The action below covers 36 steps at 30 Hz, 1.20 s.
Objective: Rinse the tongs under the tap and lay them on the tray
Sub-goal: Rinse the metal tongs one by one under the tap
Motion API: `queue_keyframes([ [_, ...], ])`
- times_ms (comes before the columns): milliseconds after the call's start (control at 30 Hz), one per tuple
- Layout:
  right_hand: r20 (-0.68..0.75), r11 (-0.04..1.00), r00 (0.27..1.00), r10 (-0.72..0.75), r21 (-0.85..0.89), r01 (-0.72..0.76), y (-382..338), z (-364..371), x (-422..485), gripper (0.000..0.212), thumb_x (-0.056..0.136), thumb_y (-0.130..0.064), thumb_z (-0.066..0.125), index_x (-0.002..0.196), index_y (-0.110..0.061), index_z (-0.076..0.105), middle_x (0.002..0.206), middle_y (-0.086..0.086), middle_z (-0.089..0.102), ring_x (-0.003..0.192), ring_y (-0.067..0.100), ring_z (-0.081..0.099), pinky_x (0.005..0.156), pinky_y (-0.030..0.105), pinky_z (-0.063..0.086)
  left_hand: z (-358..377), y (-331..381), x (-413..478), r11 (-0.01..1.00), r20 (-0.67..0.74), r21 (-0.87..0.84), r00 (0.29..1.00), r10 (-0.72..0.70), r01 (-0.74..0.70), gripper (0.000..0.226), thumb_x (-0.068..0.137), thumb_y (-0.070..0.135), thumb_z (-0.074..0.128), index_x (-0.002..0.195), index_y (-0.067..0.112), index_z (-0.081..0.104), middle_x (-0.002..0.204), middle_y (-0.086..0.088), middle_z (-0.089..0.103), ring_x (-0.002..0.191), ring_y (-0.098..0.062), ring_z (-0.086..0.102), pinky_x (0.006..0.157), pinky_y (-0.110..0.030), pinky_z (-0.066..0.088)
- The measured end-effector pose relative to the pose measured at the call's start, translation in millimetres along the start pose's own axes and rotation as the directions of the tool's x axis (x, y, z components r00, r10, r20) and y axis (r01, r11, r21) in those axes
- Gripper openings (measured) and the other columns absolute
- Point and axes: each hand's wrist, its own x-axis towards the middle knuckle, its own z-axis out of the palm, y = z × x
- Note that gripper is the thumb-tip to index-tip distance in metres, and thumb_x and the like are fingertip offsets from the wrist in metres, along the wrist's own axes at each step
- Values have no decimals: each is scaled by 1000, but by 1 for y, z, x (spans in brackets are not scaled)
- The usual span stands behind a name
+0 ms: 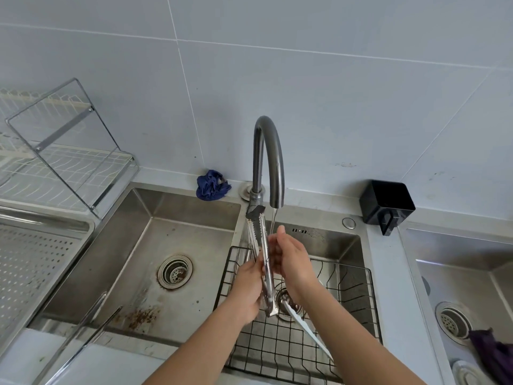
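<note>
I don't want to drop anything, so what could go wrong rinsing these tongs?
The stream lands on the right hand, beside the tongs, so their tips may stay unrinsed. Wet metal could slip from the left hand onto the wire rack. The tray lies past the left basin: expect drips.

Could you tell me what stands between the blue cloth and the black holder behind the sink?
In the head view, the tap stands between the blue cloth and the black holder; the tongs' dark tips show in front of its base.
</note>
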Motion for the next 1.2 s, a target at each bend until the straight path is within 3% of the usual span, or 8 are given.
queue_keyframes([
  [233, -99, 991, 986, -133, -45, 129, 33, 0, -21, 37, 98, -42, 58, 85, -10, 71, 75, 11, 62, 71, 21, 57, 67, 37, 49, 5, 9, 5, 987, -5, 12, 987, 159, -159, 27, 102, 35, 56, 96, 18, 76, 89, -12, 75, 79, -27, 73, 66, -35, 56],
  [433, 0, 992, 998, -58, -108, 57, 45, -25, -30, 53, 103, -43, 51, 89, 3, 70, 75, 13, 64, 68, 21, 57, 64, 30, 48, 4, 5, 1, 992, 15, -44, 993, 119, -118, 42, 99, 46, 54, 93, 11, 77, 72, -14, 69, 60, -25, 67, 55, -36, 56],
  [533, -37, 994, 999, -31, -105, 27, 38, -24, -24, 31, 105, -30, 55, 93, -13, 78, 79, 7, 70, 68, 19, 60, 60, 27, 51, 0, 5, 1, 992, -14, 16, 992, 125, -124, 41, 102, 45, 52, 84, 22, 80, 66, -3, 69, 51, -12, 61, 47, -26, 50],
  [700, -48, 958, 997, -55, -284, 39, 18, -5, 1, 25, 100, -41, 60, 91, -21, 72, 101, 0, 76, 94, 14, 69, 82, 30, 57, -17, 7, 4, 994, 37, -73, 995, 89, -87, 28, 104, 33, 52, 107, 24, 78, 54, 0, 48, 43, -11, 41, 41, -26, 35],
  [833, -67, 982, 997, -46, -186, 33, 16, 4, 14, 33, 101, -39, 60, 96, -7, 63, 98, 2, 79, 97, 17, 74, 89, 40, 59, -28, 14, 8, 986, 129, -153, 988, 85, -64, 34, 105, 27, 44, 116, 19, 75, 50, 0, 40, 40, -12, 32, 39, -24, 27],
  [967, 70, 998, 997, -33, -54, 37, 15, 2, 25, 19, 99, -27, 65, 118, -24, 60, 109, 6, 77, 95, 15, 75, 80, 32, 59, -33, 17, 8, 980, 245, -196, 969, 27, 22, 26, 101, 23, 45, 101, 8, 67, 53, -2, 39, 41, -13, 30, 39, -25, 24],
  [1067, 170, 996, 985, 15, -90, 1, 7, 3, 29, 10, 98, -24, 61, 104, -18, 65, 106, 12, 78, 79, 25, 74, 65, 32, 56, -29, 12, 3, 989, 390, -107, 920, -48, 97, 23, 97, 27, 48, 85, 10, 59, 57, -7, 48, 43, -15, 35, 42, -26, 26],
  [1200, -91, 920, 987, -130, -382, 86, 3, 3, 34, 26, 99, -24, 58, 78, -9, 62, 69, 0, 75, 51, 14, 62, 51, 23, 44, -25, 6, 8, 970, 410, -192, 910, -58, 148, 56, 106, 47, 33, 104, 2, 66, 83, -20, 66, 64, -28, 58, 58, -34, 46],
])
